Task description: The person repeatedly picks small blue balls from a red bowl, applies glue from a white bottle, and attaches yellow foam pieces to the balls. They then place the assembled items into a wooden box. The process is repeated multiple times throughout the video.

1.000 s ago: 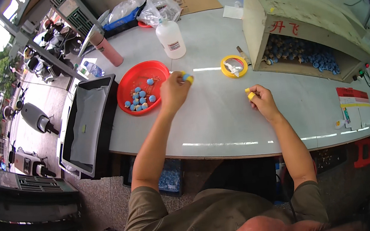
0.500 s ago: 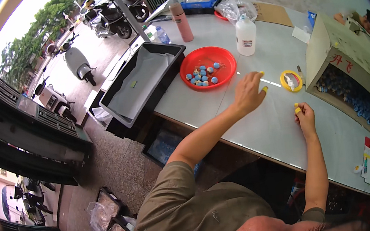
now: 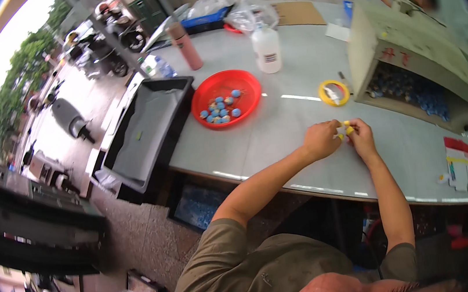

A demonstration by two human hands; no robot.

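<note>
My left hand [image 3: 321, 139] and my right hand [image 3: 361, 137] meet over the grey table [image 3: 279, 134], both pinching a small yellow part [image 3: 346, 129] between the fingertips. A red round bowl [image 3: 225, 97] with several small blue and yellow pieces sits to the left of my hands. A yellow ring-shaped lid [image 3: 334, 92] lies just beyond them. To the right stands an open cardboard box [image 3: 404, 61] with many blue pieces inside.
A black tray [image 3: 150, 130] hangs off the table's left edge. A white plastic bottle [image 3: 267, 48], a pink bottle [image 3: 185, 47] and plastic bags stand at the back. A person sits at the far right corner. Parked scooters line the street on the left.
My left hand has come back from near the red bowl and joined my right hand at the yellow part. The view has swung left and back.
</note>
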